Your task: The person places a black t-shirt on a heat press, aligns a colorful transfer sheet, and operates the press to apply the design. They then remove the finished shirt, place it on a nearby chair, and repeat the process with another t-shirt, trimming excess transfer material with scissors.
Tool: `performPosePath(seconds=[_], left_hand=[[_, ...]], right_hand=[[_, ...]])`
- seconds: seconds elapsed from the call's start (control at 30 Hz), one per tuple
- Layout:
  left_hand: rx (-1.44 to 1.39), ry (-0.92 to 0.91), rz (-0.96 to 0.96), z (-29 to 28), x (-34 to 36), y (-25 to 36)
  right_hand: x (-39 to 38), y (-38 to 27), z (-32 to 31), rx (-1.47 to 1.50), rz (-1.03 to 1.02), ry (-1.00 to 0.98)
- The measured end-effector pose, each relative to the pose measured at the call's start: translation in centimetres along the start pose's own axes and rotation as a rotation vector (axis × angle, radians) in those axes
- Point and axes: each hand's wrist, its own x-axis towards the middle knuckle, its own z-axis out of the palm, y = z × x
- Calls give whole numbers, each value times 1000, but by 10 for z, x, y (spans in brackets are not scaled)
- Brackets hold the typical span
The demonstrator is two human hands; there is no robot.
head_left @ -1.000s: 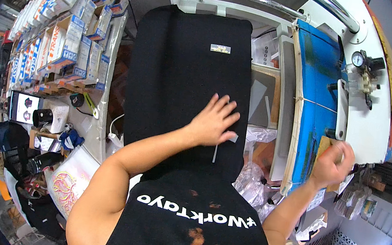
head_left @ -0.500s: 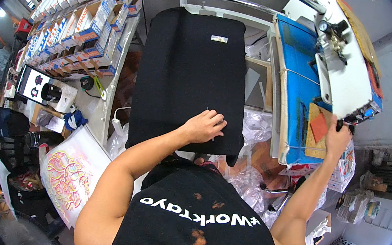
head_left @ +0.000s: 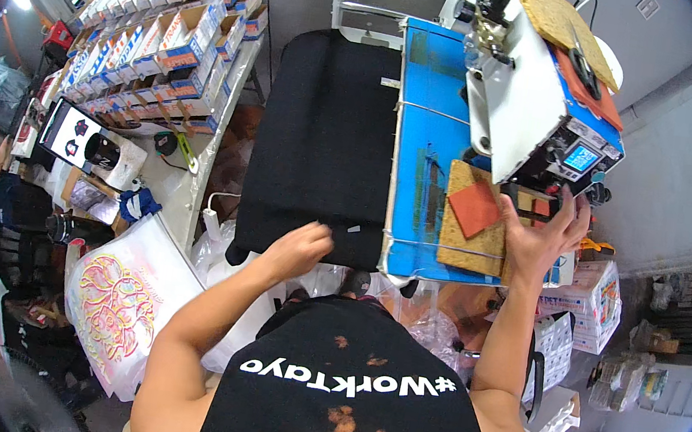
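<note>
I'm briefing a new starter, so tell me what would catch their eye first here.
Probably the bright blue panel just right of centre, hiding part of the black pad, with an orange-red square on the tan board near the right hand. Next, the lit screen above that hand, on the end of the white machine. Then the stacked boxes at upper left.

From my remote seat I'd call this a sm. garment-print workshop: big white press (head_left: 509,119) w/ ctrl box (head_left: 567,157) & blue plate (head_left: 431,88), black-covered platen (head_left: 320,144) alongside, L bench (head_left: 185,207) w/ stacked cardboard boxes (head_left: 179,44), screen (head_left: 68,135) w/ apparent garment pics, plus lg. sheet (head_left: 116,304) w/ pink-yellow design.
</note>
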Motion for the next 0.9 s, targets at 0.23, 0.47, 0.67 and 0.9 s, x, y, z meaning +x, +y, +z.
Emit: performPosePath(seconds=[0.23, 0.47, 0.67, 0.9], left_hand=[[-155, 264, -927, 14, -194, 34], [166, -64, -1202, 110, -269, -8], [59, -67, -1598, 145, -277, 29], [144, -17, -1593, 222, -357, 121]], right_hand=[[10, -71, 18, 246, -93, -74], [3, -119, 15, 159, -155, -26], [-1, -92, 28, 39, -269, 128], [5, -81, 48, 42, -242, 261]])
